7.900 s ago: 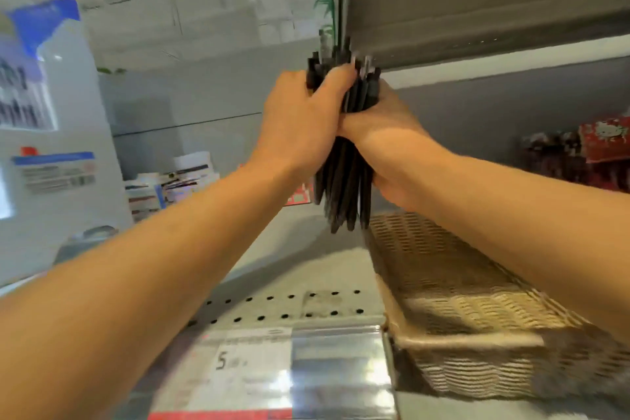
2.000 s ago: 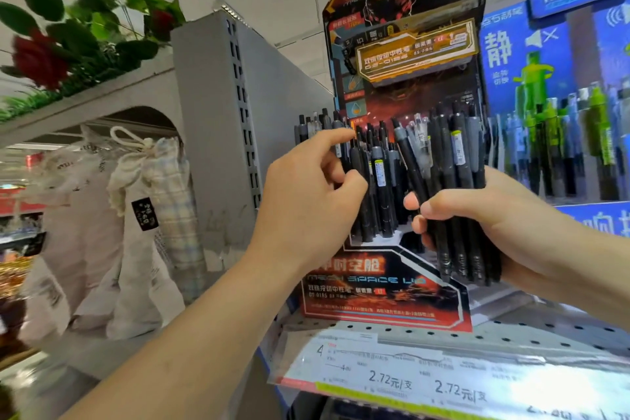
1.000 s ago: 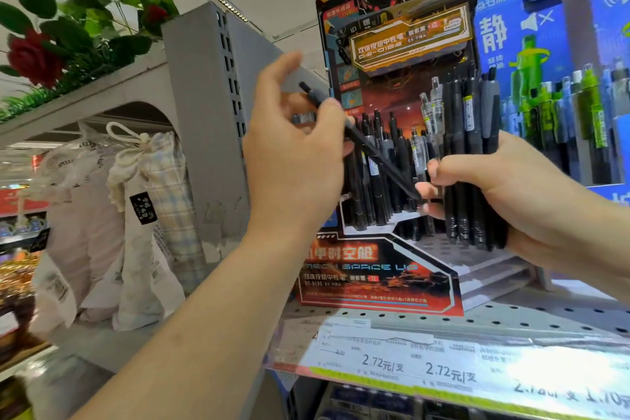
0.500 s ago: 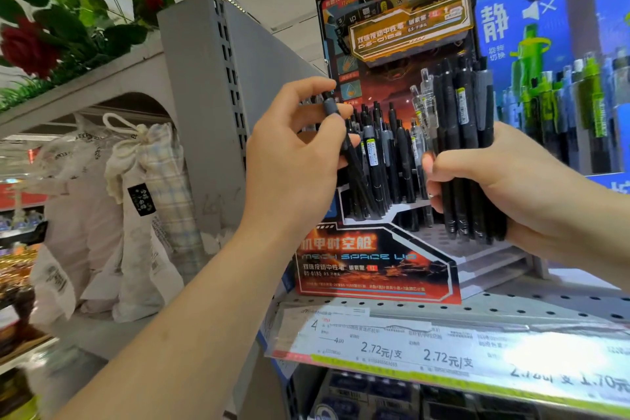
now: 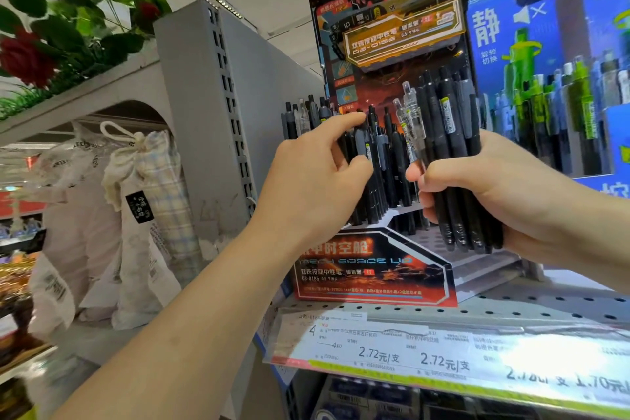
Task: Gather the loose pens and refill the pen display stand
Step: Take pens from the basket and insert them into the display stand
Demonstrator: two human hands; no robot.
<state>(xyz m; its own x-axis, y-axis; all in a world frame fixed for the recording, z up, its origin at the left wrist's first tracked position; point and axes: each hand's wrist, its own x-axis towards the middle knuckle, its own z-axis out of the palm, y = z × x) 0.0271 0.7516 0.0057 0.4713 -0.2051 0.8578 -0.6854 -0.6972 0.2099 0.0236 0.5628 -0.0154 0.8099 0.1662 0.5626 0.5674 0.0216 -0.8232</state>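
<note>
From the head camera, the only view I have, what has changed over the last second is my left hand (image 5: 317, 177): a second ago it held a single black pen slanted across the front of the pen display stand (image 5: 375, 269), pinched between thumb and fingers, and half a second ago that pen was tipping upright over the rows. Now the pen stands among the standing pens (image 5: 378, 164) in the left part of the stand, and my fingers are curved against them, index finger stretched along their tops and thumb pressing low on the barrels; I cannot tell whether I am gripping that one pen or only steadying the row. I judge that this pen is seated or very nearly so, one more slot filled. My right hand (image 5: 511, 194) has hardly shifted; its fingers are wrapped tight round the bundle of loose pens (image 5: 446, 147), held upright just in front of the stand's right side, where the stepped tiers below show bare slots. So the task's pens are split, some racked on the left and a good handful in my right fist, and the refill is partly done. The stand sits on the perforated shelf (image 5: 511, 312) above the price strip (image 5: 409, 355), with a blue display (image 5: 545, 44) to its right.
</note>
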